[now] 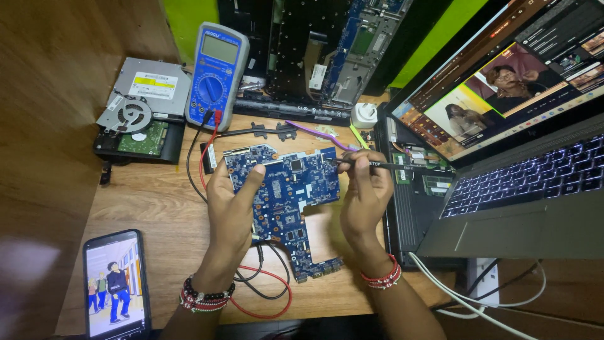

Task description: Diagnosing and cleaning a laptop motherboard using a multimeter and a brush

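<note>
A blue laptop circuit board (290,201) lies on the wooden desk (157,208) in the middle of the view. My left hand (231,200) grips its left edge, thumb pressed on the top face. My right hand (365,192) holds a thin black tool (384,165) like a pen, its tip touching the board's upper right corner. Beaded bracelets circle both wrists.
A blue multimeter (215,74) stands behind, its red and black leads (264,296) trailing under the board. A drive with a fan (141,107) sits at the left, a phone (116,283) at front left, an open laptop (522,157) at the right, dismantled laptop parts (327,56) behind.
</note>
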